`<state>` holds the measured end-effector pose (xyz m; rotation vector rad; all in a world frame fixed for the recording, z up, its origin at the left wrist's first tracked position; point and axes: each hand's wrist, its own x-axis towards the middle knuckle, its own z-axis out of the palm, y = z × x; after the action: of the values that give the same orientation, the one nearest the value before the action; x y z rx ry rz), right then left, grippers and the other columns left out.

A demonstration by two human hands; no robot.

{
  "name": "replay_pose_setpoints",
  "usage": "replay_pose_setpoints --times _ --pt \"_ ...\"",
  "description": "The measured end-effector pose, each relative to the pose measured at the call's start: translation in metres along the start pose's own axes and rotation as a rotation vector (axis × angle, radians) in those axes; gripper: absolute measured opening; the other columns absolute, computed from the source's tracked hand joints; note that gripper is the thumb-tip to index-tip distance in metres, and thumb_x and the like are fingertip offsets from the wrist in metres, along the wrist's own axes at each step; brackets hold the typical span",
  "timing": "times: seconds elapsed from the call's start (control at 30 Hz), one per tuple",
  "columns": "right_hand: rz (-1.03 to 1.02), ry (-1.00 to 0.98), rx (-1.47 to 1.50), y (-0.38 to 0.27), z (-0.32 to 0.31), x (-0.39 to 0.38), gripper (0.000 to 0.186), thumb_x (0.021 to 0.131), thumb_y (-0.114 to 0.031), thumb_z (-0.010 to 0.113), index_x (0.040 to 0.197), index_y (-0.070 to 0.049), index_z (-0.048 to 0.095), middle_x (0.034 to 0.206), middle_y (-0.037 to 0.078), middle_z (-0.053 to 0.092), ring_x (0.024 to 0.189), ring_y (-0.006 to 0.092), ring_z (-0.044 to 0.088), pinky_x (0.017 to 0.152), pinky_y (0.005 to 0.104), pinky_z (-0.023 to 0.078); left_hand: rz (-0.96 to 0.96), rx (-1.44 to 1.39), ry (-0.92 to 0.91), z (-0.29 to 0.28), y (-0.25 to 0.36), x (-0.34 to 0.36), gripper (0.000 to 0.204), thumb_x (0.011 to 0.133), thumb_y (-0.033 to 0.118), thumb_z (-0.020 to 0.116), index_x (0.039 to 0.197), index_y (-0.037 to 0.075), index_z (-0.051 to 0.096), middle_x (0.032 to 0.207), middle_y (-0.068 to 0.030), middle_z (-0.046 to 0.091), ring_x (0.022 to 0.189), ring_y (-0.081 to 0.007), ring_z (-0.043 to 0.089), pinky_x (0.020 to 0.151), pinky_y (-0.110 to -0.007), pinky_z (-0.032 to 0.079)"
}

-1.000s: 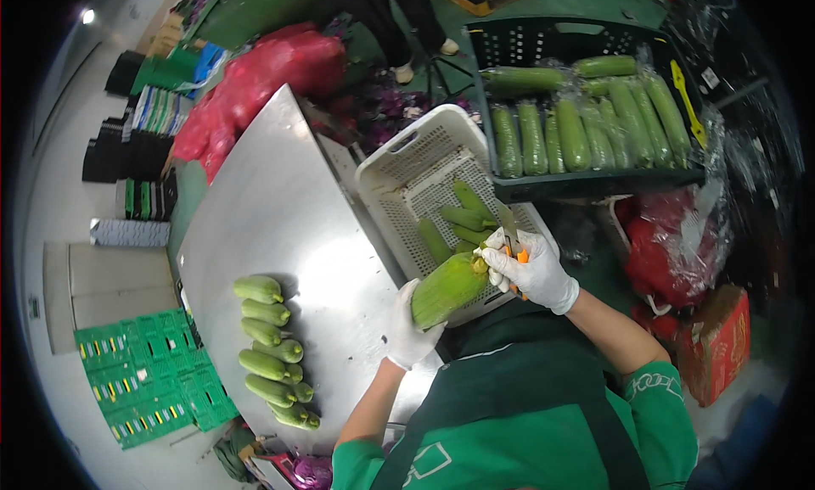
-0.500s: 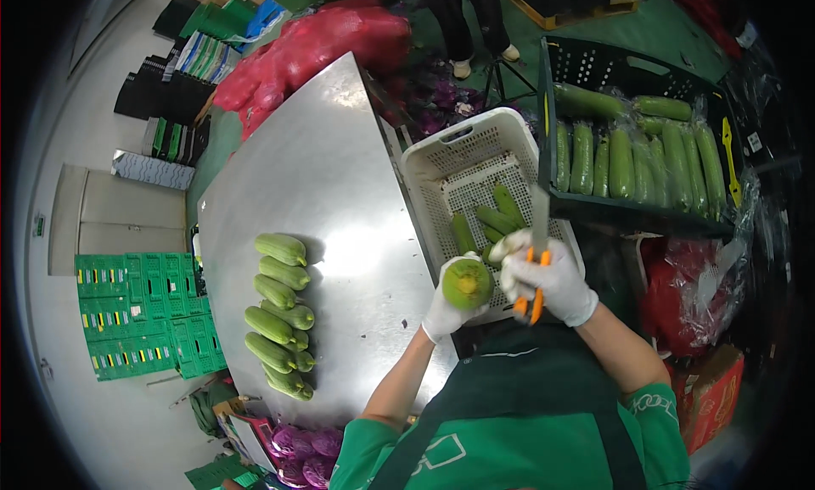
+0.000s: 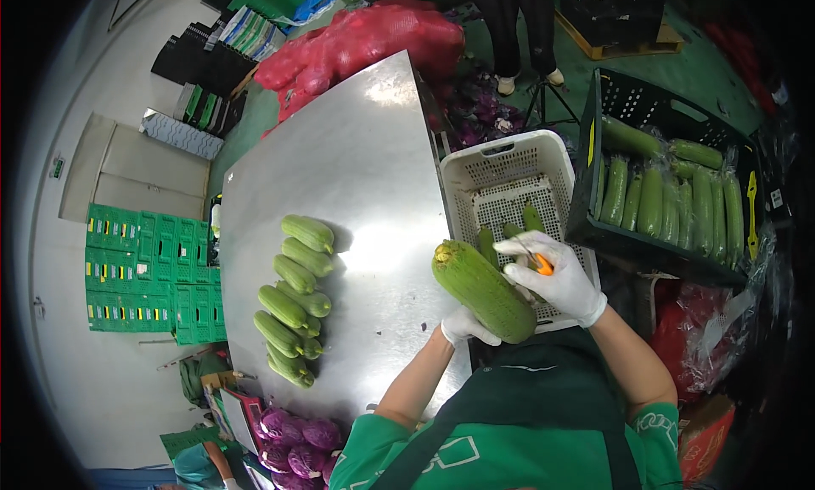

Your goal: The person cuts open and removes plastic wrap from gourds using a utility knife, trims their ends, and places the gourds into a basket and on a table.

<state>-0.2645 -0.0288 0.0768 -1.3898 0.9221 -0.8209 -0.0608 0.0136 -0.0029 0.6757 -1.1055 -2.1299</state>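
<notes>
My left hand point(image 3: 465, 326), in a white glove, holds a large green gourd point(image 3: 481, 290) from below, its cut end pointing up-left. My right hand point(image 3: 556, 275), also gloved, grips a small orange-handled knife point(image 3: 541, 263) resting against the gourd's upper side. Both hands hover at the near right edge of the steel table point(image 3: 356, 176), just in front of the white perforated crate point(image 3: 475, 163), which has a few green trimmings inside.
Several trimmed gourds point(image 3: 295, 296) lie in a row on the table's left side. A black crate point(image 3: 611, 100) full of green gourds stands at the right. Red net sacks point(image 3: 365, 36), green crates point(image 3: 144, 269), purple cabbages point(image 3: 297, 435) and another person's legs point(image 3: 518, 32) surround the table.
The gourd has turned from end-on to lying along my left palm, and my right hand with the knife has moved onto its upper side.
</notes>
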Motion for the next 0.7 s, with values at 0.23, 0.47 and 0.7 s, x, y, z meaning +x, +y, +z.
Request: replay_pose_setpoints --times 0.23,0.47,0.7 --pt "-0.208 -0.065 0.057 -0.009 0.015 0.048 0.031 0.081 -0.014 0.073 0.108 -0.001 0.065 0.108 0.005 0.057 0.099 0.0149 0.055 0.091 0.0267 0.044 -0.007 -0.081 -0.159 -0.008 -0.012 0.002 0.088 0.048 0.017 0.087 0.127 0.004 0.05 0.122 -0.0104 0.057 0.115 -0.0229 0.053 0.102 -0.037 0.04" --pt "-0.041 0.308 0.066 0.022 -0.004 0.046 0.022 0.092 -0.013 0.06 0.111 -0.003 0.063 0.087 0.006 0.064 0.074 0.012 0.061 0.07 0.0236 0.05 0.061 -0.539 0.278 0.001 -0.012 -0.006 0.078 0.07 0.016 0.072 0.136 -0.002 0.035 0.13 -0.0187 0.049 0.127 -0.0367 0.045 0.106 -0.049 0.038" --pt "-0.346 0.432 -0.608 0.067 0.022 -0.036 0.033 0.072 0.0 0.063 0.104 -0.007 0.067 0.08 0.008 0.065 0.067 0.0243 0.064 0.061 0.0329 0.051 0.376 -1.265 0.487 -0.008 0.01 0.017 0.064 0.09 0.043 0.059 0.136 0.007 0.034 0.14 -0.0211 0.035 0.128 -0.0363 0.04 0.106 -0.058 0.036"
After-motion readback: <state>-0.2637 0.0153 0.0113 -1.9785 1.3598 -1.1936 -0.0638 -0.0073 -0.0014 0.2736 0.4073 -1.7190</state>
